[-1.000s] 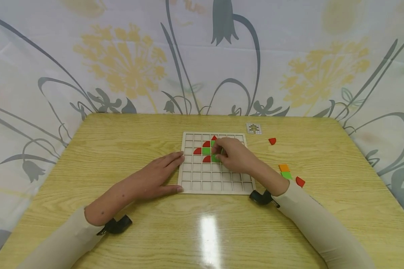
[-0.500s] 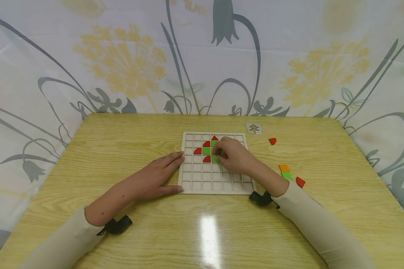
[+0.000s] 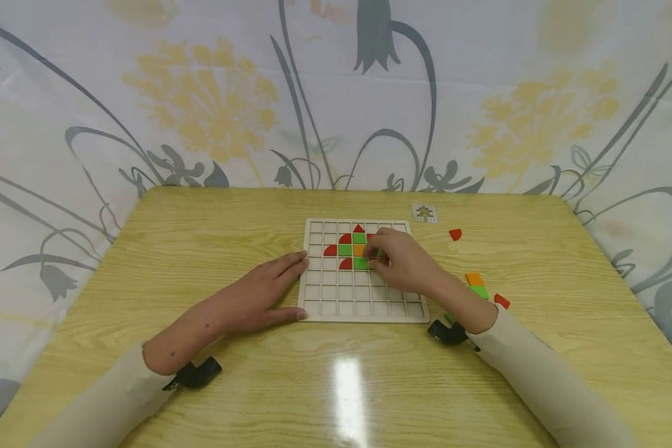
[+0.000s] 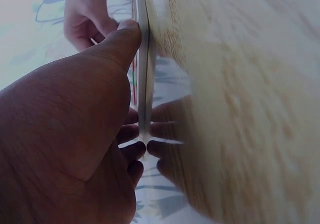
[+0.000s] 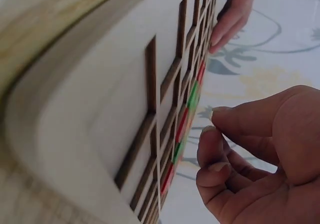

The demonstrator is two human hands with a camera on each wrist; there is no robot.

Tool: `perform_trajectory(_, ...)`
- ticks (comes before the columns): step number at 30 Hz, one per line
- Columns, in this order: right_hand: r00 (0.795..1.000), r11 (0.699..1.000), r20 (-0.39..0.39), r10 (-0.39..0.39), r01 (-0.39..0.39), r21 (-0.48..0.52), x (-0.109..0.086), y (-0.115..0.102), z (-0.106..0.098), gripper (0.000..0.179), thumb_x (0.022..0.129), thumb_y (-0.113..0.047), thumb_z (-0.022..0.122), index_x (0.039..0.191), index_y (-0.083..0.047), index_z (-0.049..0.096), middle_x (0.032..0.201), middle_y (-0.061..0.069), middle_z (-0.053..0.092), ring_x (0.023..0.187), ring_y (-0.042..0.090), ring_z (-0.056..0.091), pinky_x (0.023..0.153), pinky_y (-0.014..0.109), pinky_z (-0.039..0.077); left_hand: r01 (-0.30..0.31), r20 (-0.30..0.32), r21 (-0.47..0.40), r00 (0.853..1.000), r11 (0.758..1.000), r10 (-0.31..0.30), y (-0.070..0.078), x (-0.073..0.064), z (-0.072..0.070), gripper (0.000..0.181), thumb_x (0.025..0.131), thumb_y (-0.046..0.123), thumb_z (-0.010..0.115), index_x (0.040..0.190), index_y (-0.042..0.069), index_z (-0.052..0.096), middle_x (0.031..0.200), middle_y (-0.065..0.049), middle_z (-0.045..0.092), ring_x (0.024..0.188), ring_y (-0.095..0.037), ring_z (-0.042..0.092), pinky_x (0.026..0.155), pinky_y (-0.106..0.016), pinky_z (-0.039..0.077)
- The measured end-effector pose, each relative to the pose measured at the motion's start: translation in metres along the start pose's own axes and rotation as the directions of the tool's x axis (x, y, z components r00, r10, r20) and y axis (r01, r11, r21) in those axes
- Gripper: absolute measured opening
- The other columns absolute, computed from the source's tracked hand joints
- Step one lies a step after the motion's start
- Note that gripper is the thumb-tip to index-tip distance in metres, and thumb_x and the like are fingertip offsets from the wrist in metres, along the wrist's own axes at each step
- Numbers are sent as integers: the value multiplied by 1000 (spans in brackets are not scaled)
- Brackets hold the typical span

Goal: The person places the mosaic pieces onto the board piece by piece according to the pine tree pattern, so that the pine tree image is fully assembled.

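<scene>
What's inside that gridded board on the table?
The gridded board shows a red triangle, red quarter-circles, green squares and a partly hidden orange square. The person's right grip covers part; whatever lies beneath can't be seen.

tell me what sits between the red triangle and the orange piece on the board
In the head view, a green square lies between the red triangle and the orange piece on the board; the right hand partly covers the orange piece.

No word, number or brand is legible. Letter-like orange marks [image 3: 327, 9] on the white backdrop with grey and yellow flowers [image 3: 481, 37] are too blurred to read; the small square card with a printed grid [image 3: 424, 213] shows a tree-like figure.
</scene>
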State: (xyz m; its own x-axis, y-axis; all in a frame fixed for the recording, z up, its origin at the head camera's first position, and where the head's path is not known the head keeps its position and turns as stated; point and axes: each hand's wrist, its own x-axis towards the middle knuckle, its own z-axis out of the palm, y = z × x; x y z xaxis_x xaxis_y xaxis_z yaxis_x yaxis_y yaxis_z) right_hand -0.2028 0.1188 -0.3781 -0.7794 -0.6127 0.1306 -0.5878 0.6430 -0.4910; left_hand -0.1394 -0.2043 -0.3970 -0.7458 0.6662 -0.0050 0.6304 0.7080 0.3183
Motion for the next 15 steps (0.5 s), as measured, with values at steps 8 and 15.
perform_trajectory(8, 1000, 999, -2, 10, -10, -38, -29, 4, -16, 8, 98, -2, 73, 100, -8, 77, 96, 1, 69, 83, 15, 61, 73, 33, 54, -2, 3, 5, 1000, 1000, 2, 1, 2, 0, 92, 103, 54, 66, 167, 1, 26, 175, -16, 21, 159, -37, 27, 125, -57, 31)
perform_trajectory(15, 999, 997, -38, 25, -27, -70, -62, 14, -26, 12, 95, 2, 73, 101, -6, 78, 97, 2, 69, 81, 13, 61, 70, 31, 54, 4, 8, 4, 1000, 1000, -4, 1, 1, -1, 94, 102, 54, 67, 168, 1, 26, 175, -16, 21, 159, -37, 27, 125, -57, 31)
